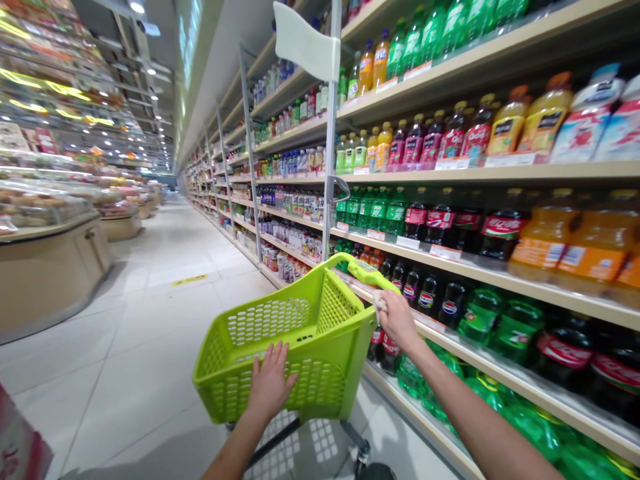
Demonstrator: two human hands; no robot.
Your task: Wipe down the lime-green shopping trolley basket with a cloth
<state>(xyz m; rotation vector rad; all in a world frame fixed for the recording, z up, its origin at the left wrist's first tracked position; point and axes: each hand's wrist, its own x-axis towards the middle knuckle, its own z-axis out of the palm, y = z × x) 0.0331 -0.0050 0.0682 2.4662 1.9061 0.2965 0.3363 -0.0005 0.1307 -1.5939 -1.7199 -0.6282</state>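
Observation:
A lime-green shopping cart [320, 373] with perforated plastic sides stands before me, side-on, its handle [373, 272] toward the shelves. My left hand [271, 383] lies on its near side, fingers stretched out and apart over the upper rim. At the handle end, my right hand [399, 321] is closed around a crumpled white cloth or tissue [380, 302], pressed against the cart beside the handle. My right fingers are partly hidden, so how firmly they also grip the cart is unclear.
Drink shelves [480, 173] full of bottles run along the right, close to the cart. A shelf post [331, 133] carries a white sign [306, 41]. A display counter [55, 267] stands left, across a tiled aisle [165, 320]. A red-and-white box [20, 440] sits lower left.

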